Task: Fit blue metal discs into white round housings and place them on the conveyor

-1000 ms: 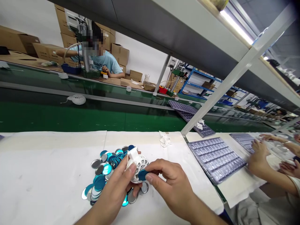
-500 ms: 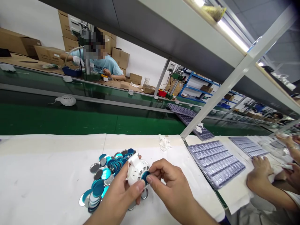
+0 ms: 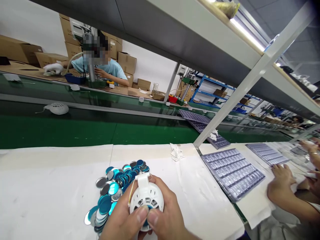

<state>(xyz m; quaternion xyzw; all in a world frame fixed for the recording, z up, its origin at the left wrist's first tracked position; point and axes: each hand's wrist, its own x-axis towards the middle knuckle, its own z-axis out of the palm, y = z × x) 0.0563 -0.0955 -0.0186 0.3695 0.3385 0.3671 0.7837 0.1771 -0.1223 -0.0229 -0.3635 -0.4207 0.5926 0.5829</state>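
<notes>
In the head view, the person's left hand and right hand are closed together around a round white plastic housing, which has slotted vents and a square tab on top. So the grip of both hands is closed on it, and the two thumbs press at its lower edge, where a small teal disc shows between them. At about 11 o'clock from the hands, just beside the left hand, lies a loose pile of thin round metal discs, some shiny silver and some glossy teal. Under them is a white sheet on the bench. At 2 o'clock lies a ribbed grey blister tray, and a co-worker's hand is just beside it. At 12 o'clock runs a green conveyor belt.
</notes>
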